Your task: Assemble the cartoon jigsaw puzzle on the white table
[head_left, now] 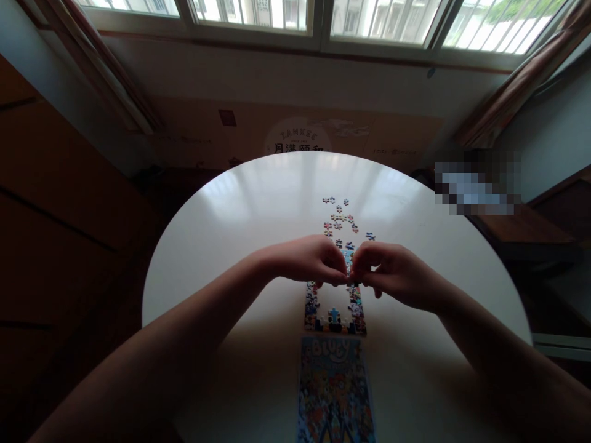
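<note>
My left hand (316,261) and my right hand (392,274) meet over a partly assembled jigsaw puzzle (357,314), fingertips nearly touching. The fingers of each hand are closed in a pinch; what sits between them is too small and hidden to make out. The puzzle shows joined edge pieces around an open middle, where the white tabletop shows through. My hands cover part of its upper section. Loose puzzle pieces (340,217) lie scattered just beyond my hands. Nearer to me, a picture sheet (336,394) with "BLUEY" lettering lies below the puzzle.
All of this lies on a white round table (221,246). A printed cardboard panel (184,129) stands behind it, under the windows (249,15). At the right is a brown wooden surface (512,234), with a blurred-out patch above it.
</note>
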`<act>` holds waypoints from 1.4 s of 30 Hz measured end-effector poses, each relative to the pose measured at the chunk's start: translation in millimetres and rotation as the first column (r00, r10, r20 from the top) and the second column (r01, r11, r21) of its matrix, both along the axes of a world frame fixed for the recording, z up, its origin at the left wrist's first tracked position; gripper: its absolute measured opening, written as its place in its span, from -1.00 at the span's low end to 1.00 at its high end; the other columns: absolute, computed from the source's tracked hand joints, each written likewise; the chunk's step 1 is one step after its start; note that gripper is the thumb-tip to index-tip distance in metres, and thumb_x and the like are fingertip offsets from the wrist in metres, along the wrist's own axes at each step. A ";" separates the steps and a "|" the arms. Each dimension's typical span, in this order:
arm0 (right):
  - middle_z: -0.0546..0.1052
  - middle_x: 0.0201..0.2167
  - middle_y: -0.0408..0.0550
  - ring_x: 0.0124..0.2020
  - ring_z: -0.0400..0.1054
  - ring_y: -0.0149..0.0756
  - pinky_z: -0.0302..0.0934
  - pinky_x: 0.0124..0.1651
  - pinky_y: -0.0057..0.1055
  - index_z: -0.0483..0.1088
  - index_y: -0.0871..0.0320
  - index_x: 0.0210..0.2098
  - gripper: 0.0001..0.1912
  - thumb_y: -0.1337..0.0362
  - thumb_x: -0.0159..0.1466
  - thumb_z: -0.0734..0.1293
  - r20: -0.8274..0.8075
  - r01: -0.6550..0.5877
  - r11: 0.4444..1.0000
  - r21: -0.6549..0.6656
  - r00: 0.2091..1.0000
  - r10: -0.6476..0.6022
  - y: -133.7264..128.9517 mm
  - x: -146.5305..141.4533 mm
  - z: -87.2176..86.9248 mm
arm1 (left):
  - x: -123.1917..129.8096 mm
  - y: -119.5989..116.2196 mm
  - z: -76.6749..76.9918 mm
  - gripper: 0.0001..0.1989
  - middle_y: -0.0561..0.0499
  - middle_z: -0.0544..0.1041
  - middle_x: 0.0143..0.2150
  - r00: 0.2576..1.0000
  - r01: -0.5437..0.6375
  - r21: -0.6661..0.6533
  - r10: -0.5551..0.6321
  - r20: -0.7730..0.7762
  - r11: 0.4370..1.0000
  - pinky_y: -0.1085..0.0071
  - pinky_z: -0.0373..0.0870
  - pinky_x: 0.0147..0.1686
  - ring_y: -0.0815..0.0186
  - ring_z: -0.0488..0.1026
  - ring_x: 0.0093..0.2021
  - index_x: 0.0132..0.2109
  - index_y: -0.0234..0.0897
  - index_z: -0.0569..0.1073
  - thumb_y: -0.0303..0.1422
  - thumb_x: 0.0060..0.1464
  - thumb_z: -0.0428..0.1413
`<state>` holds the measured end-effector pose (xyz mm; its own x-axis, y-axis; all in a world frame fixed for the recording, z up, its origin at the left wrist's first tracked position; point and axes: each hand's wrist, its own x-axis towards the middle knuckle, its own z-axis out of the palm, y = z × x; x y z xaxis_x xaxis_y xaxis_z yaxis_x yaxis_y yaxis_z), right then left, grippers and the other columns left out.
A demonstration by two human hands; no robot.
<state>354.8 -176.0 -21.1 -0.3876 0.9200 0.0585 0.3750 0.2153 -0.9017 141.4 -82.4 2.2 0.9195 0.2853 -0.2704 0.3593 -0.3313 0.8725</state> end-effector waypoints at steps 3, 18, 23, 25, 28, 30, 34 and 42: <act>0.55 -0.36 -0.09 -0.41 0.44 -0.42 0.36 -0.48 -0.54 0.48 0.18 -0.21 -0.90 0.27 0.32 0.37 0.076 0.004 0.996 0.090 0.997 -0.011 -0.8 0.3 5.4 | 0.6 1.7 -0.4 -0.81 0.01 0.56 -0.42 0.999 -0.044 -0.035 0.043 -0.034 0.998 0.41 0.41 -0.40 0.36 0.50 -0.44 -0.24 -0.33 0.60 -0.28 0.09 0.21; 0.63 -0.23 -0.09 -0.27 0.51 -0.34 0.33 -0.22 -0.40 0.55 0.07 -0.19 -0.88 0.30 0.37 0.33 0.492 -0.265 0.828 0.495 0.870 -0.015 -16.4 -0.1 22.5 | -1.8 6.8 0.8 -0.75 0.03 0.55 -0.38 0.989 -0.046 -0.162 0.022 -0.145 0.986 0.42 0.34 -0.37 0.39 0.41 -0.42 -0.27 -0.31 0.57 -0.19 0.04 0.23; 0.62 -0.31 -0.18 -0.35 0.47 -0.40 0.25 -0.26 -0.45 0.55 0.02 -0.23 -0.91 0.31 0.30 0.39 0.596 -0.373 0.899 0.228 0.784 0.175 -21.3 -1.1 24.7 | -0.4 -7.4 7.8 -0.84 0.02 0.57 -0.37 0.963 0.024 0.314 0.062 -0.261 0.949 0.40 0.28 -0.40 0.33 0.43 -0.37 -0.30 -0.26 0.55 -0.27 0.01 0.22; 0.61 -0.34 -0.19 -0.36 0.46 -0.40 0.21 -0.29 -0.46 0.55 0.02 -0.26 -0.90 0.34 0.27 0.39 0.615 -0.391 0.904 0.171 0.759 0.212 -22.2 -4.1 23.4 | 0.7 -14.5 9.7 -0.86 0.04 0.54 -0.40 0.962 0.085 0.425 0.037 -0.271 0.901 0.40 0.20 -0.47 0.36 0.38 -0.43 -0.35 -0.25 0.51 -0.26 -0.01 0.22; 0.61 -0.35 -0.16 -0.37 0.45 -0.39 0.18 -0.30 -0.46 0.56 0.03 -0.27 -0.86 0.38 0.26 0.37 0.612 -0.417 0.895 0.160 0.753 0.241 -22.3 -8.8 20.0 | 2.6 -21.1 10.1 -0.86 0.07 0.48 -0.47 0.957 0.169 0.453 -0.037 -0.287 0.875 0.41 0.12 -0.52 0.39 0.30 -0.50 -0.41 -0.24 0.46 -0.28 -0.03 0.22; 0.61 -0.36 -0.14 -0.38 0.43 -0.39 0.16 -0.31 -0.45 0.57 0.04 -0.26 -0.84 0.39 0.26 0.35 0.608 -0.430 0.888 0.166 0.754 0.251 -21.9 -10.5 17.6 | 3.8 -22.3 9.7 -0.86 0.08 0.46 -0.48 0.952 0.210 0.453 -0.075 -0.298 0.866 0.40 0.11 -0.53 0.39 0.28 -0.50 -0.42 -0.25 0.44 -0.30 -0.04 0.21; 0.60 -0.37 -0.13 -0.39 0.42 -0.39 0.13 -0.31 -0.45 0.57 0.05 -0.27 -0.84 0.38 0.27 0.34 0.612 -0.427 0.891 0.158 0.750 0.251 -21.2 -11.2 13.1 | 5.2 -21.6 9.0 -0.84 0.09 0.43 -0.49 0.947 0.250 0.461 -0.117 -0.299 0.851 0.40 0.10 -0.54 0.38 0.26 -0.50 -0.42 -0.24 0.43 -0.28 -0.06 0.23; 0.60 -0.37 -0.17 -0.37 0.41 -0.40 0.12 -0.30 -0.45 0.56 0.04 -0.33 -0.85 0.40 0.25 0.35 0.614 -0.417 0.897 0.146 0.750 0.248 -20.6 -13.5 9.6 | 8.9 -23.7 2.5 -0.87 0.08 0.44 -0.50 0.942 0.272 0.488 -0.126 -0.312 0.829 0.39 0.08 -0.54 0.37 0.24 -0.52 -0.41 -0.24 0.47 -0.30 -0.08 0.24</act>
<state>341.3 -196.5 -11.5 -0.7038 0.7080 -0.0577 0.6551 0.6156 -0.4380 150.3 -106.2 4.7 0.8903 0.2682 -0.3679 0.4203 -0.7947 0.4379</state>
